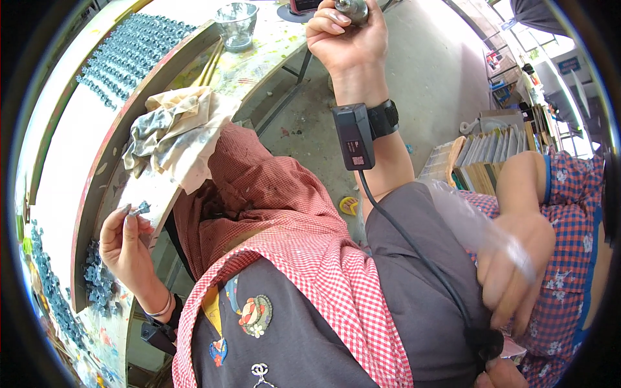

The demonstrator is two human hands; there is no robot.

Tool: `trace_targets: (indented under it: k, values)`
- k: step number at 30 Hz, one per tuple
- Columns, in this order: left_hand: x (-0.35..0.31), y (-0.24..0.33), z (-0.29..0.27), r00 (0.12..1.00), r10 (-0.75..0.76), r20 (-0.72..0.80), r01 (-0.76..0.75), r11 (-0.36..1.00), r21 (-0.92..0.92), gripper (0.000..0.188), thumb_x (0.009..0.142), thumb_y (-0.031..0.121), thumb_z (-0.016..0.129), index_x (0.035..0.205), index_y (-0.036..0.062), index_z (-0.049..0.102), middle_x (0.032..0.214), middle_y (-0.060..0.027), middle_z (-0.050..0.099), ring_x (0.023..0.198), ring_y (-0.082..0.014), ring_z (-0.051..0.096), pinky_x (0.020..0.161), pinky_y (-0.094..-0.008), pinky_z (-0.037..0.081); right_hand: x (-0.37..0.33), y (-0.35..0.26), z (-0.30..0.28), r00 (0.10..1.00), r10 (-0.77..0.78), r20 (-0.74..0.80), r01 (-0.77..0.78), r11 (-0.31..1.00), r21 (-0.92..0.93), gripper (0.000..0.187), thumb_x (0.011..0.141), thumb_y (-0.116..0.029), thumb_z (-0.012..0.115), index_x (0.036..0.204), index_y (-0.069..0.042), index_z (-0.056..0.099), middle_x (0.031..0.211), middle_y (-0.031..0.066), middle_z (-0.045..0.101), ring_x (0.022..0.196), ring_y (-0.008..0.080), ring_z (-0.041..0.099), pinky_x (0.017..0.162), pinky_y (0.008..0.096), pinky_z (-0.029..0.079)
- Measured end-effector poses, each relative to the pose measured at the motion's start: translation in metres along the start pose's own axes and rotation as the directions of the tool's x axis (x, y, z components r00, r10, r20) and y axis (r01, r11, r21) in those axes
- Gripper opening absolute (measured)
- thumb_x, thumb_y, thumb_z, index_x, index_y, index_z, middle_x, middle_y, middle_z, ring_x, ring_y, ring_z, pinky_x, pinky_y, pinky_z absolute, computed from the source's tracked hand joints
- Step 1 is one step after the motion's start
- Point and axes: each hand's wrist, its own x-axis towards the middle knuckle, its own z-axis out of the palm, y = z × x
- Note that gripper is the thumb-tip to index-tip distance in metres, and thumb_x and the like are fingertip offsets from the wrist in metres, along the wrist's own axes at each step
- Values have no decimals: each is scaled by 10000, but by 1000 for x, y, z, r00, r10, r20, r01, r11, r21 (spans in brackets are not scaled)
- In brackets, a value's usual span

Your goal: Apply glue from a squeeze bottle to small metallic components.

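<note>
Fingertips of the left hand [126,249] pinch a small blue-grey piece [140,208] just above the workbench edge [97,187], near similar pieces [97,284]. Raised clear of the bench, the right hand [346,42] is closed around a small metal tool [351,10].

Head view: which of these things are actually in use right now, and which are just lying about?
In use:
- small blue-grey piece pinched in left hand
- metal tool gripped in right hand
- blue-grey pieces laid in rows on the board

Lying about:
- crumpled rag
- glass cup
- upright boards

Grey concrete floor [427,71], paint-stained workbench [259,58], bright windows [517,39].
</note>
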Motion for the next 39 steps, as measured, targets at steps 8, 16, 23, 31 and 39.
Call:
trace_targets:
  k: [8, 16, 23, 31, 39]
  values:
    - [0, 4, 2, 1000, 3, -13, -3, 1000, -9, 133, 818, 15, 574, 943, -31, 577, 794, -75, 608, 637, -105, 576, 570, -202, 476, 4, -1, -6, 1000, 11, 4, -11, 1000, -3, 326, 757, -268, 561, 800, 18, 411, 641, 51, 412, 455, 97, 405, 418, 218, 331]
    - [-1, 12, 5, 997, -39, -61, 44, 995, 85, 122, 793, -18, 563, 912, -41, 578, 745, -79, 604, 602, -109, 576, 543, -214, 473, -2, 16, 2, 993, 113, -18, -113, 993, -32, 327, 714, -233, 630, 815, 7, 432, 682, 61, 435, 460, 99, 391, 419, 219, 324]
    - [0, 21, 8, 997, -69, -38, 66, 995, -74, 137, 765, -54, 591, 901, -64, 590, 777, -85, 616, 660, -109, 601, 581, -205, 502, -22, 96, 12, 992, 128, 8, -119, 938, -325, 386, 837, -368, 536, 904, 4, 458, 700, 77, 447, 496, 110, 389, 424, 206, 308]
    - [2, 26, 11, 990, -134, -46, 134, 991, 5, 144, 753, -59, 600, 897, -50, 601, 848, -84, 614, 683, -91, 598, 593, -187, 511, -30, 171, -6, 932, 358, -48, -353, 871, -341, 431, 863, -432, 463, 955, -10, 453, 748, 121, 496, 501, 125, 401, 450, 214, 320]
    - [6, 26, 14, 990, -137, -46, 139, 988, 62, 140, 739, -76, 606, 878, -58, 602, 838, -87, 607, 685, -99, 598, 594, -188, 509, -40, 198, -23, 954, 252, 165, -87, 755, -650, 487, 867, -489, 405, 975, -16, 442, 785, 127, 478, 496, 144, 414, 467, 233, 356]
